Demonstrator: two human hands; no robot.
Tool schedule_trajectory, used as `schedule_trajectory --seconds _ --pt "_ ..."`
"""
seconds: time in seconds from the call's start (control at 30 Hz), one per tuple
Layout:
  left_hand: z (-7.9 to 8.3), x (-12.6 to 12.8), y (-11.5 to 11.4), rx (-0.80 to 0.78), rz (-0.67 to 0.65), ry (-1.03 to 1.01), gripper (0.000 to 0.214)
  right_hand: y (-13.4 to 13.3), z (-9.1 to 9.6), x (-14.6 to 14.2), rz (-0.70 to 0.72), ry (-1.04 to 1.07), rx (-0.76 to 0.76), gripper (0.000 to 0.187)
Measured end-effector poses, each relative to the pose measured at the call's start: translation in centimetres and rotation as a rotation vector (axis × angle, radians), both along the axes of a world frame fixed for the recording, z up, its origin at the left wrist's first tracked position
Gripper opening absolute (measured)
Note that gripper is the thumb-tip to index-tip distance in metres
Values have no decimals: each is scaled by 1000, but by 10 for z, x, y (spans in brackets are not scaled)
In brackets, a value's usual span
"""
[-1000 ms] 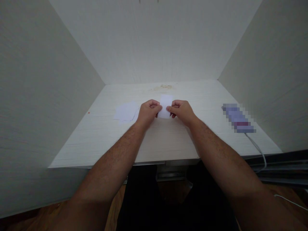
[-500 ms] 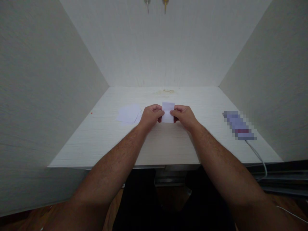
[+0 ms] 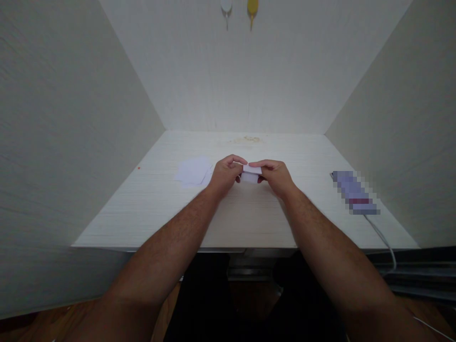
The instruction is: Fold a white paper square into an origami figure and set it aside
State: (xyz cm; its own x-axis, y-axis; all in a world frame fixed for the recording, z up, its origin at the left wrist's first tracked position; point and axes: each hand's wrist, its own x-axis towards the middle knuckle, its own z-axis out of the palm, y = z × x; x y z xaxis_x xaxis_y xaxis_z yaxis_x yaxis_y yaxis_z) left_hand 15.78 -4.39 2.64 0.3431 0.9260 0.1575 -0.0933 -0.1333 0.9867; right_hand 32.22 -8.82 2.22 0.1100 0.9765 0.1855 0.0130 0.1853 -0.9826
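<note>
- Between the two hands, over the middle of the table: small white paper, bent across its width, with one flap on top and another part showing below it on the near side.
- Left hand at the left edge of the small white paper: grip narrow, closed on that edge, index finger stretched toward the far edge.
- Right hand at the right edge: grip likewise narrow, closed on the paper, index finger laid along the far edge, tip near the left index fingertip.
- Lower fingers partly hidden; contact between paper and table: cannot tell.
- Just left of the left hand, flat on the table: loose white sheets, overlapping at uneven angles.
- Beyond the hands, toward the back wall: yellowish-brown stain on the table.
- Far out on the left, near the table's side edge: small red speck.
- Well apart on the right: flat pixelated object, lying aslant, with a pale cable running from its near end past the table's near edge.
- High on the back wall, side by side: white hook on the left, yellow hook on the right.
- Below the near edge: dark-clothed legs above a wooden floor.
</note>
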Motion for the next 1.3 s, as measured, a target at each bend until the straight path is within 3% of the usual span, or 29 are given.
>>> schedule_trajectory --seconds 0.1,0.27,0.57,0.77,1.1,1.3 --pt "1 0 -1 40 25 30 9 1 -2 1 -8 -38 25 33" --pt "1 1 -2 62 65 31 4 3 -5 1 -58 -85 57 24" --pt "1 -1 -1 -22 16 -57 7 -4 5 -1 35 103 -29 15" --pt "6 -2 -4 -74 -18 -56 16 -5 6 -1 30 90 -37 19" --pt "4 -1 -4 110 -5 93 26 -3 4 -2 -7 -65 -50 30" --pt "4 -1 -5 37 -22 99 32 -1 3 -1 -134 -92 -37 27"
